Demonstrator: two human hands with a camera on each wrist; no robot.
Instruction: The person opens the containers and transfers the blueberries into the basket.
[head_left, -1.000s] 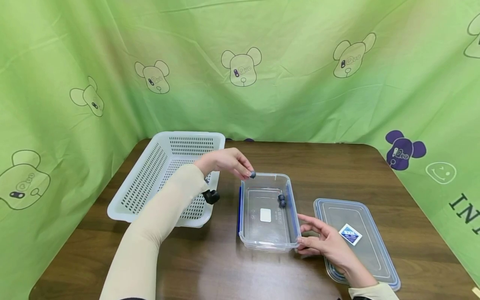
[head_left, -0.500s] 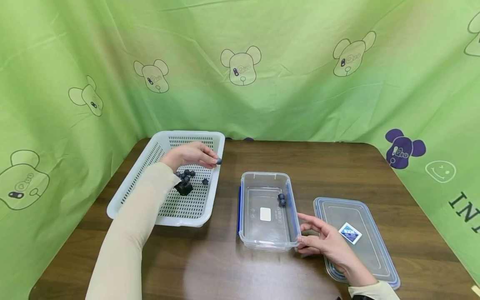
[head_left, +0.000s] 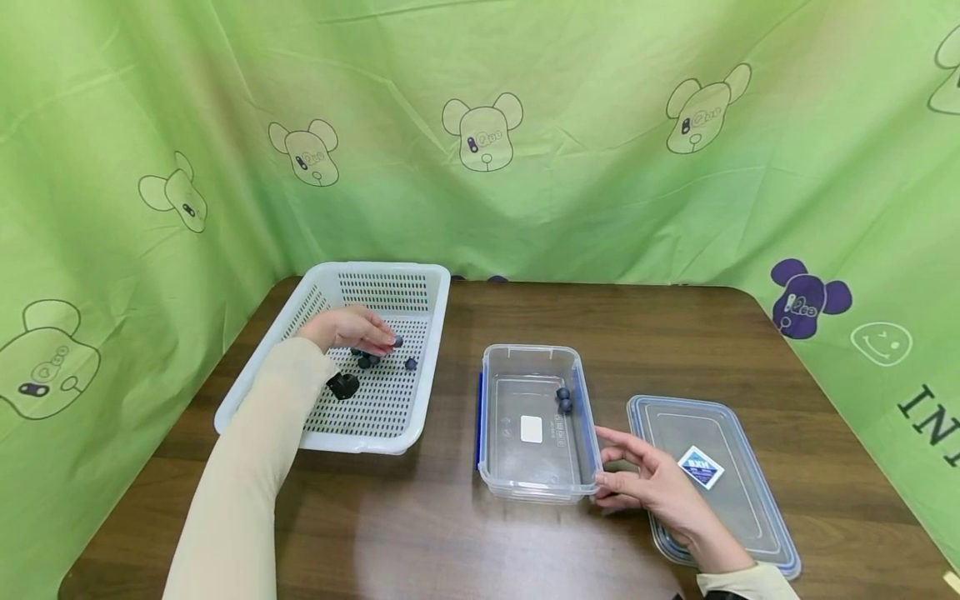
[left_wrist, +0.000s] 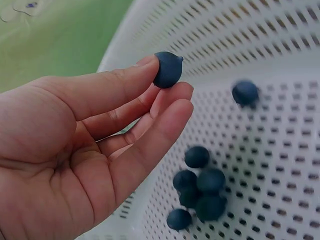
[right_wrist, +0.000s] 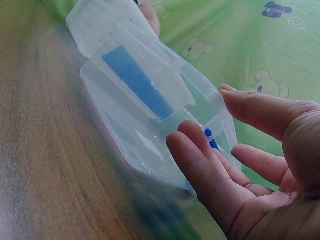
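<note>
Between thumb and fingertips, my left hand [head_left: 351,327] pinches one blueberry [left_wrist: 169,70] low inside the white perforated basket [head_left: 430,367]. Below it, a cluster of blueberries [left_wrist: 210,180] lies on the basket floor, partly hidden by the hand in the head view. One more blueberry [left_wrist: 245,92] sits apart from them. My right hand [head_left: 651,483] rests its extended fingers and thumb against the near right side of the clear plastic container [head_left: 510,454]. Two blueberries [head_left: 564,401] lie in that container, close to its right wall.
A clear lid [head_left: 738,500] with a blue-and-white label lies flat to the container's right, under the right wrist. The brown wooden table [head_left: 600,321] carries everything. Green patterned cloth [head_left: 570,208] hangs behind and at both sides.
My left hand has moved left from above the container's far left corner, back over and down into the basket, with the blueberry still pinched. The right hand and container have stayed put.
</note>
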